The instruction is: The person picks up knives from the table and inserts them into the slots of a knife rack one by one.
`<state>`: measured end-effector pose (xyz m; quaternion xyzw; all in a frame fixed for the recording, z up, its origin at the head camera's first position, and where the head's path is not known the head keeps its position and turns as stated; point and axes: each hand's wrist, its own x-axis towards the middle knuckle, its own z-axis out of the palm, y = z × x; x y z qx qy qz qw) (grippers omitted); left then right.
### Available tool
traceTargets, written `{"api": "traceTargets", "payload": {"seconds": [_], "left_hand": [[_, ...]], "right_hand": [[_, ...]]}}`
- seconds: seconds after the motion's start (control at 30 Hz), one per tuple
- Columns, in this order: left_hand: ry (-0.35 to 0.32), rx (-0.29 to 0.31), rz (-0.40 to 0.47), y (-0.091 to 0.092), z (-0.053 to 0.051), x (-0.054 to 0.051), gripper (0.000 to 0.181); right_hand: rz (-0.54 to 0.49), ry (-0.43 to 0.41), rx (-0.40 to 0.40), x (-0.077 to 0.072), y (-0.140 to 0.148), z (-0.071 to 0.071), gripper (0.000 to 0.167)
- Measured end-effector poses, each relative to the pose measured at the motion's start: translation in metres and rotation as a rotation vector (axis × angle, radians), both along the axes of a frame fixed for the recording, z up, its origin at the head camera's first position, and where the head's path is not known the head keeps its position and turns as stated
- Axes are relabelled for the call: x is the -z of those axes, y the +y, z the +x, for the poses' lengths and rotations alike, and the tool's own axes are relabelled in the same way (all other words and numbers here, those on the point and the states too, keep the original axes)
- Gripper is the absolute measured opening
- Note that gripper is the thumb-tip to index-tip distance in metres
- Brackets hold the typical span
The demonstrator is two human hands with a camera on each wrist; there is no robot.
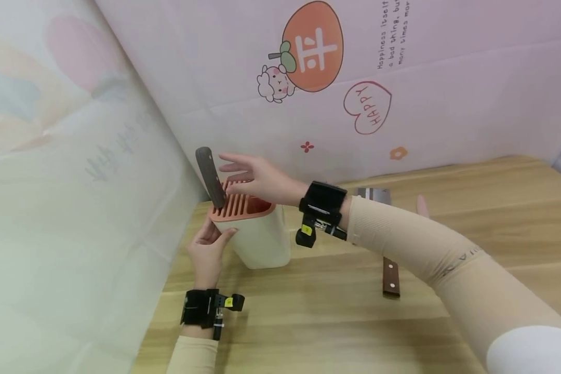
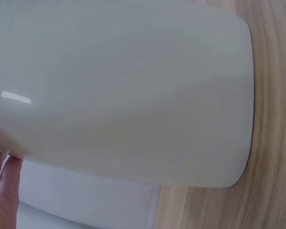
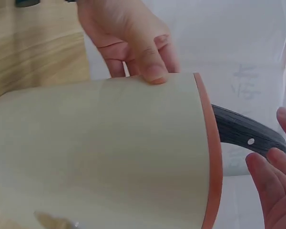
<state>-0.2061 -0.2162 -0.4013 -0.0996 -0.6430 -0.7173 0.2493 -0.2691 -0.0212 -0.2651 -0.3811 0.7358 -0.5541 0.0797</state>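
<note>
Near the surface's far left corner, the left hand point(image 1: 208, 250) grips the knife block point(image 1: 258, 243); the right hand point(image 1: 261, 181), nearer, fingers loosely spread, is just right of 1 steep, left-leaning knife handle point(image 1: 210, 175).

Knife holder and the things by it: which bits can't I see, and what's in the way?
Below the dark handle: head view, hidden inside the knife holder.
Whether the metal blade joins the brown handle: head view, the right sleeve covers the middle.
The pink thing's lower end: head view, behind that sleeve.
The holder's top: left wrist view, cut off by the left edge.
</note>
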Motion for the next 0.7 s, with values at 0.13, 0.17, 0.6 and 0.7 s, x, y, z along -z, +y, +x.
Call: {"api": "traceTargets", "payload": {"seconds": [0.13,0.17,0.6,0.7], "left_hand": [[-0.004,0.009,0.004,-0.002,0.001,-0.003,0.068],[-0.008,0.010,0.000,-0.002,0.001,-0.004,0.068],[0.032,0.038,0.014,-0.002,0.000,-0.005,0.068],[0.029,0.038,0.013,-0.002,0.000,-0.002,0.068]], "right_hand": [[0.104,0.151,-0.025,0.004,0.026,0.010,0.064],[0.155,0.209,-0.017,0.007,0.035,0.013,0.062],[0.595,0.510,-0.098,0.109,0.191,0.043,0.066],[0.664,0.559,-0.128,0.130,0.216,0.054,0.073]]}}
